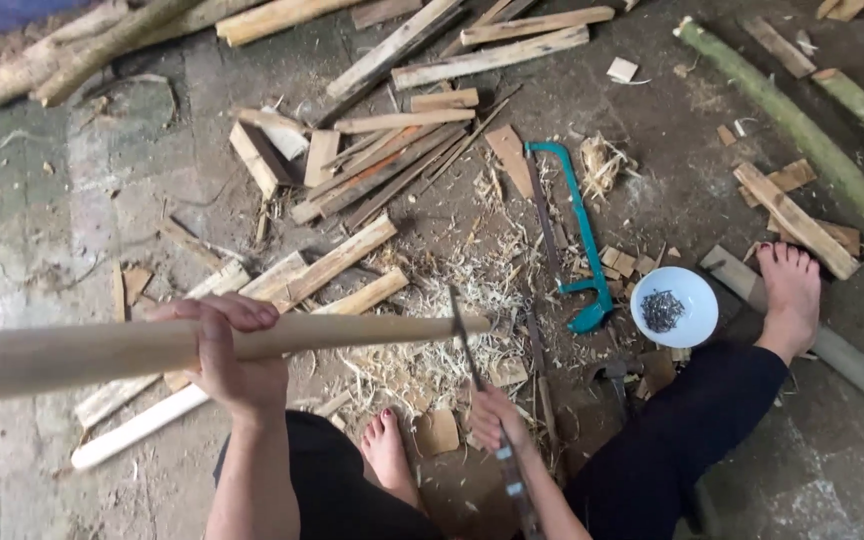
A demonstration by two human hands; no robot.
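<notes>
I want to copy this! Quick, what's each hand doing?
Left hand: closed around the wooden pole.
Right hand: closed on the knife.

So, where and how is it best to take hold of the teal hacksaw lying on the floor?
Probably by the teal closed handle at the near end of the teal metal-framed hacksaw, beside the white bowl of nails. Come from above with the right hand: the saw lies flat, blade side facing left, so the handle is the safest part.

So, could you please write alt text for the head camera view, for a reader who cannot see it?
Seen from above, the left hand holds a long pale wooden pole level while the right hand sets a long blade against its end. Wood shavings, offcuts, a teal hacksaw and a white bowl of nails lie on the floor.
</notes>
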